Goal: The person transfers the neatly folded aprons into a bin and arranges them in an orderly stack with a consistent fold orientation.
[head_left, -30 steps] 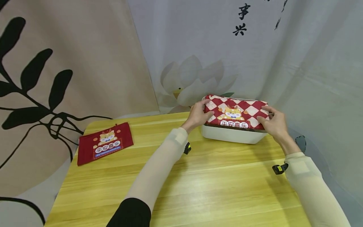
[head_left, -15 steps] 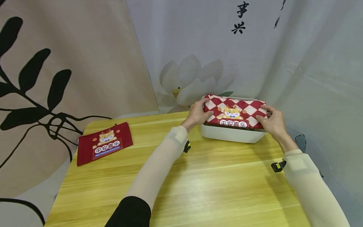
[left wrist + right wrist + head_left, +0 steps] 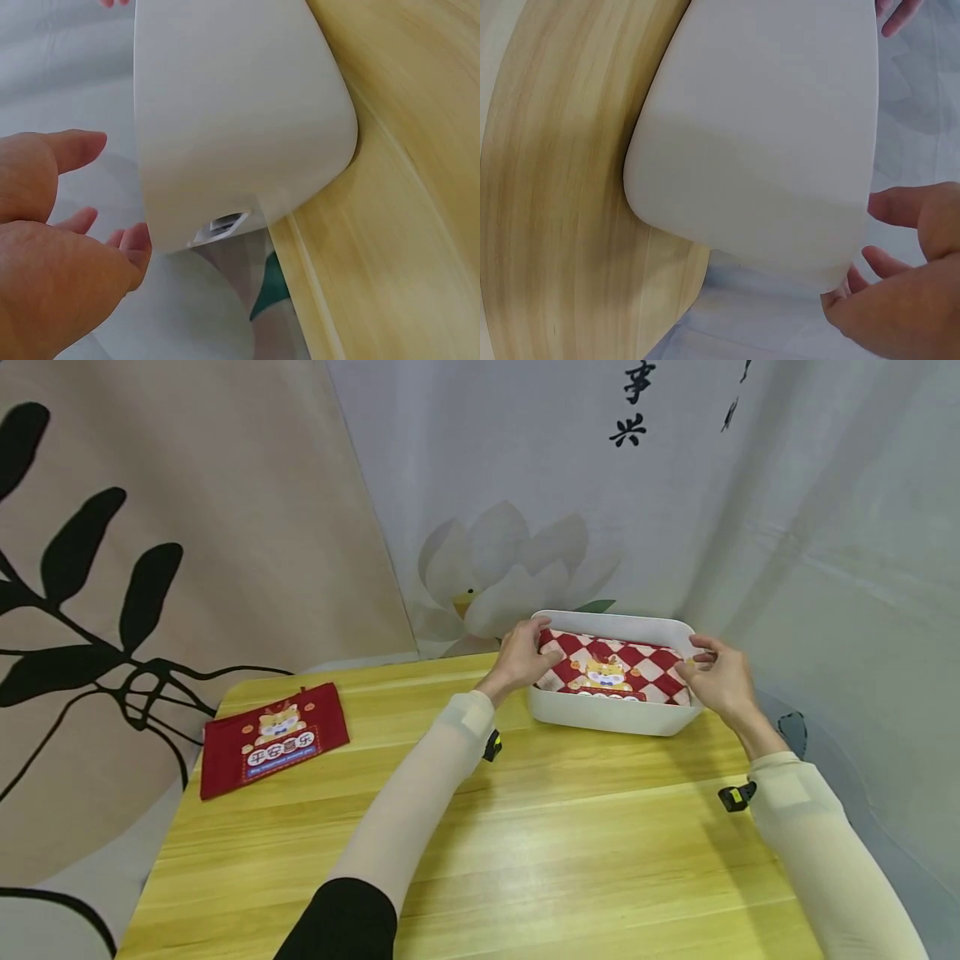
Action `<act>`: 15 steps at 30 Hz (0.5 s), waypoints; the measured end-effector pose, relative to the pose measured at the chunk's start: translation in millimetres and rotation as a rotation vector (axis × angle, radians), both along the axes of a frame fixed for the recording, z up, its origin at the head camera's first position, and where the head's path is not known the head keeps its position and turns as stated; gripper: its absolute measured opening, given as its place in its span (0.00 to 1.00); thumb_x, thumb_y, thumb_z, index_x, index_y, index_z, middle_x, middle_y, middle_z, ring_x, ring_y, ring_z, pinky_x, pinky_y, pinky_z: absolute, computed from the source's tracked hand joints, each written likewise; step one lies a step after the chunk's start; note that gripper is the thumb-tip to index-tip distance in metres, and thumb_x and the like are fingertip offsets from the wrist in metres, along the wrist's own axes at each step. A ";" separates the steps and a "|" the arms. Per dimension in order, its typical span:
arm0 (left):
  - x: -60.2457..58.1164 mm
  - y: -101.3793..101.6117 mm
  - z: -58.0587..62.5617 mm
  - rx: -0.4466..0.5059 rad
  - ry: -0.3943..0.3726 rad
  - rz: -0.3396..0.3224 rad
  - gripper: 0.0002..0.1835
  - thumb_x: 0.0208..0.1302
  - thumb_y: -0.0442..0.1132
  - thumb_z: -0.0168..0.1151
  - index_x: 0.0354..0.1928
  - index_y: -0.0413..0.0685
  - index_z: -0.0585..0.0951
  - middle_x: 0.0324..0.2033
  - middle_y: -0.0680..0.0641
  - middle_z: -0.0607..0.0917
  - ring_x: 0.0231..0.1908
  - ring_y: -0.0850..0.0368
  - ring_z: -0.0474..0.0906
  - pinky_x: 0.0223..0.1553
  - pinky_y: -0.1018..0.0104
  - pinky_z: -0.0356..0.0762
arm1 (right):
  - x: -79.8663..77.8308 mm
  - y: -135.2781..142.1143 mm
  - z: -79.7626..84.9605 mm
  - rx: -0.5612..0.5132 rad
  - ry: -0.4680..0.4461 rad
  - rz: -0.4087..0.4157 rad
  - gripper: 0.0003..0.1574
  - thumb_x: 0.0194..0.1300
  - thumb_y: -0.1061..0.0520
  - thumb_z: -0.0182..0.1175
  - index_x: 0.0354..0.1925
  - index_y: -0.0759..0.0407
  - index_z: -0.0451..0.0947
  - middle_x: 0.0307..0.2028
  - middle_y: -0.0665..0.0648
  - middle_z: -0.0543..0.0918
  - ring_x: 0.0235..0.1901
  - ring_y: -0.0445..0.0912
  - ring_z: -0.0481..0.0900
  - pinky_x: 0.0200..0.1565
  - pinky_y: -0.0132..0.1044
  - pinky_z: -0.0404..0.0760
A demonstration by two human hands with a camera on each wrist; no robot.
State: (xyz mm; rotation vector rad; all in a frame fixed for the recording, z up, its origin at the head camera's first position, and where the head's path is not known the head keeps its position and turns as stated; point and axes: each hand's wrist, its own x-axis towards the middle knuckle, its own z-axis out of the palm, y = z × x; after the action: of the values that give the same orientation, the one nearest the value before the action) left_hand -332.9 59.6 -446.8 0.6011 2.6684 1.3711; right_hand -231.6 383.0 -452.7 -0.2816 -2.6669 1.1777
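Observation:
A red-and-white checkered fabric pouch (image 3: 600,670) with a cartoon animal print lies inside a white plastic bin (image 3: 611,720), below its rim. Over the bin's left end is my left hand (image 3: 519,656), thumb and fingers apart. My right hand (image 3: 722,683) is at the opposite end in much the same pose. Neither hand grips the pouch. In the left wrist view, my left hand (image 3: 60,247) has fingertips near the rim beside a handle slot. The right wrist view has my right hand (image 3: 911,277) at the bin's corner; the pouch is hidden there.
A flat dark red pouch (image 3: 276,740) with a similar print lies on the left of the wooden table (image 3: 570,852). Behind the table hangs a printed curtain (image 3: 525,460), close to the bin's back side.
The checkered pouch has dropped from rim height down into the bin, and both hands have let go of it. The hands themselves have barely moved.

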 end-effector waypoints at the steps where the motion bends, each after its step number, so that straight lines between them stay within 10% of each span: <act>1: -0.1 -1.1 0.4 -0.012 0.007 0.004 0.37 0.78 0.41 0.71 0.85 0.50 0.71 0.77 0.39 0.78 0.74 0.42 0.78 0.81 0.46 0.78 | 0.2 -0.3 0.1 0.005 0.001 0.002 0.41 0.83 0.53 0.65 0.84 0.67 0.68 0.68 0.78 0.80 0.63 0.67 0.82 0.42 0.17 0.71; 9: 2.8 -13.1 0.9 0.014 -0.011 0.023 0.37 0.80 0.44 0.71 0.85 0.51 0.71 0.81 0.41 0.74 0.78 0.41 0.75 0.78 0.45 0.81 | 0.3 -2.9 -0.3 -0.009 -0.018 0.022 0.43 0.83 0.51 0.66 0.85 0.64 0.66 0.71 0.78 0.79 0.66 0.69 0.81 0.47 0.21 0.77; 15: 3.3 -24.4 0.2 0.058 -0.013 0.020 0.37 0.80 0.47 0.72 0.85 0.52 0.71 0.80 0.40 0.75 0.78 0.40 0.74 0.77 0.44 0.82 | 1.0 -8.8 1.5 -0.016 -0.032 0.055 0.46 0.83 0.49 0.66 0.88 0.60 0.62 0.76 0.78 0.75 0.69 0.73 0.79 0.69 0.63 0.87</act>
State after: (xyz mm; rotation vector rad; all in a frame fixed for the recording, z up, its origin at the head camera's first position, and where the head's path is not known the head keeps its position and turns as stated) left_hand -329.6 35.1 -446.7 0.5705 2.6398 1.4567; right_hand -230.6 374.2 -451.2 -0.2334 -2.7099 1.2211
